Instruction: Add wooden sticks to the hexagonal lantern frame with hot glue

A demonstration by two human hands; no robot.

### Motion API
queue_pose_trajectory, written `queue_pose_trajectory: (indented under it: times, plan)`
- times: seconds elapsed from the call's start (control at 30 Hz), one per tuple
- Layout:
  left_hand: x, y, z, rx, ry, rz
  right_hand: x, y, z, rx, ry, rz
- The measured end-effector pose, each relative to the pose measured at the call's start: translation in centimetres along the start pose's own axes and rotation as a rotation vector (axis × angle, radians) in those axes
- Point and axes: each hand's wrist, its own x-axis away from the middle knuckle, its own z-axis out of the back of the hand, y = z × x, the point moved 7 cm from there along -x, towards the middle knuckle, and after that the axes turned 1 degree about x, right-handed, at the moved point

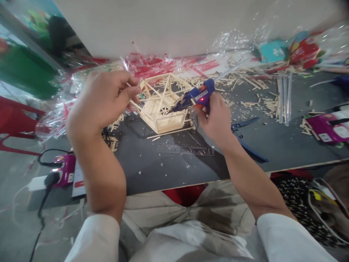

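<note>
A small house-like frame built of thin wooden sticks [163,105] stands on the dark tabletop in front of me. My left hand [109,98] is at its left side, with thumb and fingers pinched on an edge of the frame; the exact stick they hold is partly hidden. My right hand [215,116] is closed around a blue glue gun [204,94] with a red light lit on its side. The gun's dark nozzle points left and down into the frame's right part. A translucent glue stick [231,70] juts from its rear.
A clear ruler [185,149] and blue-handled pliers [249,145] lie nearer me. Cut sticks [253,80] and red plastic strips [155,65] litter the back. Glue sticks [285,98] and a purple power strip [327,127] are at right; another power strip [65,169] sits left.
</note>
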Motion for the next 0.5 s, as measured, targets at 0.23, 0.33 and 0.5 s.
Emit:
queue_pose_trajectory:
  times: [0.23,0.33,0.5]
  plan:
    - [0.00,0.01,0.01,0.055,-0.005,0.029,0.13,-0.26,-0.30,0.003,-0.026,0.005]
    - [-0.05,-0.09,-0.10,0.069,-0.005,0.008,0.22,-0.37,-0.41,0.005,-0.026,0.020]
    - [-0.13,-0.43,0.08,0.030,0.028,0.018,0.24,-0.21,-0.55,-0.005,-0.027,0.002]
